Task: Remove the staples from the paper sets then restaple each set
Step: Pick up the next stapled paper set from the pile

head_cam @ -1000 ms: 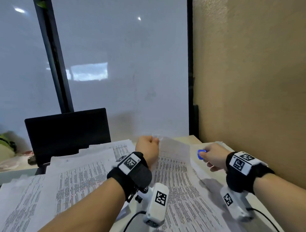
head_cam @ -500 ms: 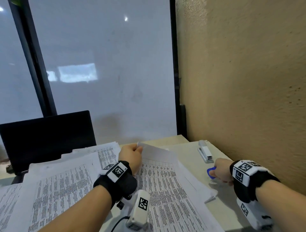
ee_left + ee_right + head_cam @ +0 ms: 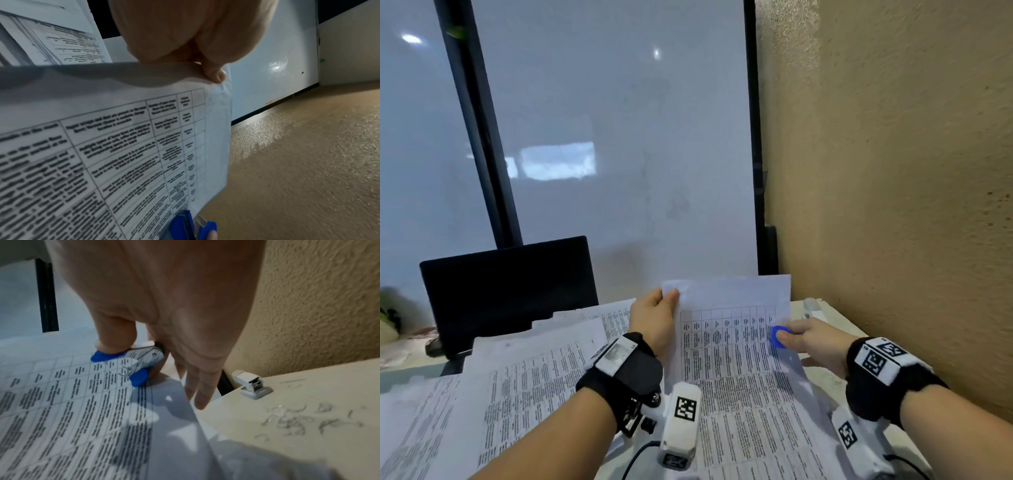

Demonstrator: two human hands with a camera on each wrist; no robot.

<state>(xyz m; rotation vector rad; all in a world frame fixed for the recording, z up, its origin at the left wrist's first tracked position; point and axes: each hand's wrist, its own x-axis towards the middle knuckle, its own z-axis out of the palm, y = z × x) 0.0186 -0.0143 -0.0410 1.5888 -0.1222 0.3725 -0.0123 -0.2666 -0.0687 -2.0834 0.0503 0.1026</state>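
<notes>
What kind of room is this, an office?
Probably an office desk: printed paper sets cover the table, a dark monitor stands behind, and a small white stapler sits by the textured wall.

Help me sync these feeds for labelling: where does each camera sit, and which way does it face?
Head: on the head, looking forward and down at the desk; both forearms, left hand, right hand.
Left wrist: faces along the fingers pinching the paper set.
Right wrist: faces along the hand gripping the blue staple remover; stapler beyond.
All three share the paper and remover.
</notes>
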